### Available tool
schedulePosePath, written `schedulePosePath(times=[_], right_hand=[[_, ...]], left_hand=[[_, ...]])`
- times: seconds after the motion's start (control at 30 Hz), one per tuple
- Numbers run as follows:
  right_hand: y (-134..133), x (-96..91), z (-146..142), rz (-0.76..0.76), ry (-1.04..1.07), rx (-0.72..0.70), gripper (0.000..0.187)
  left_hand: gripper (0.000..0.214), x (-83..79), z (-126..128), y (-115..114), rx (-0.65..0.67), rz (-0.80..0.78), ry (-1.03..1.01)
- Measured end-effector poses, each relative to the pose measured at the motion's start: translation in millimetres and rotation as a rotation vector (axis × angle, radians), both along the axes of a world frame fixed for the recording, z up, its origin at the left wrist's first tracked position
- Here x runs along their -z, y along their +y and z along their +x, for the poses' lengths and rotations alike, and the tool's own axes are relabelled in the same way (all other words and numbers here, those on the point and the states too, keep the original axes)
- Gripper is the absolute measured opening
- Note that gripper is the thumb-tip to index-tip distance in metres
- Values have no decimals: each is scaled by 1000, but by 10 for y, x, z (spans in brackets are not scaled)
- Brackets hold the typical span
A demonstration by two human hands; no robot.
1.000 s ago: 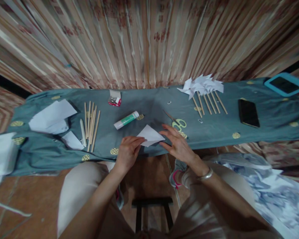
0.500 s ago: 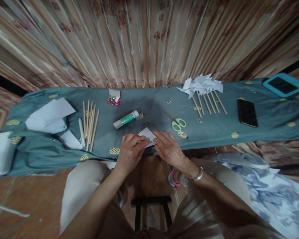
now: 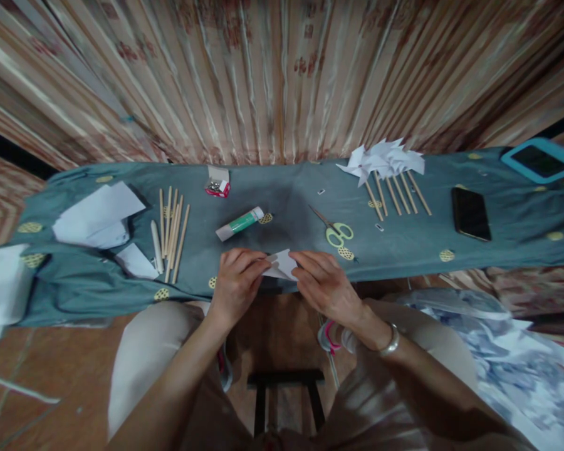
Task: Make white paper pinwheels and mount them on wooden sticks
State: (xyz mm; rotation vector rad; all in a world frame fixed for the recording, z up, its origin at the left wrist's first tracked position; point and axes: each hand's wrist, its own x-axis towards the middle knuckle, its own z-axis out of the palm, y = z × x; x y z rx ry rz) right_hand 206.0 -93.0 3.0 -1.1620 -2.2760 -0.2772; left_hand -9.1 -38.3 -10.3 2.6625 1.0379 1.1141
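My left hand (image 3: pixel 237 282) and my right hand (image 3: pixel 326 285) both pinch a small folded white paper (image 3: pixel 281 264) at the near edge of the table, which is covered by a teal cloth (image 3: pixel 301 207). The paper is mostly covered by my fingers. A glue stick (image 3: pixel 239 223) lies just beyond my left hand. Green-handled scissors (image 3: pixel 333 230) lie just beyond my right hand.
Wooden sticks (image 3: pixel 172 228) and white paper sheets (image 3: pixel 98 216) lie at the left. Paper pinwheels on sticks (image 3: pixel 388 169) lie at the back right, near a black phone (image 3: pixel 470 213) and a teal-cased tablet (image 3: pixel 540 160). A small red box (image 3: pixel 217 183) sits at the back. A curtain hangs behind.
The paper lay flat and larger one second ago; both hands have closed in on it and folded it smaller. My right hand moved left onto it.
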Motion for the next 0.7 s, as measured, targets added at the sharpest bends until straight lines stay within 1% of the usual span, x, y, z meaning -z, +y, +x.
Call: schedulePosePath(times=[0.1,0.2,0.3,0.43,0.53,0.63,0.7], right_hand=[[-44,-18,-21,27,7,-30,17],[-49,-24,13,10,37,-2,21],[-33,-67,34,0,73,23,24],[-16,-101,-38,15,62,-10,23],[-12,-42,-109,-37,61,-43,24],[0,46,-130,-96,34,-54,25],[15,93,-113,-108,20,-55,25]], left_hand=[[16,-20,-30,-14,3,32,0],[16,-53,-49,-28,-11,21,22],[16,-77,-44,-17,-23,1,36],[19,-59,0,28,-38,-6,44],[24,-8,47,42,-54,-67,106],[27,54,83,22,-18,-129,176],[27,95,85,-4,-1,-155,205]])
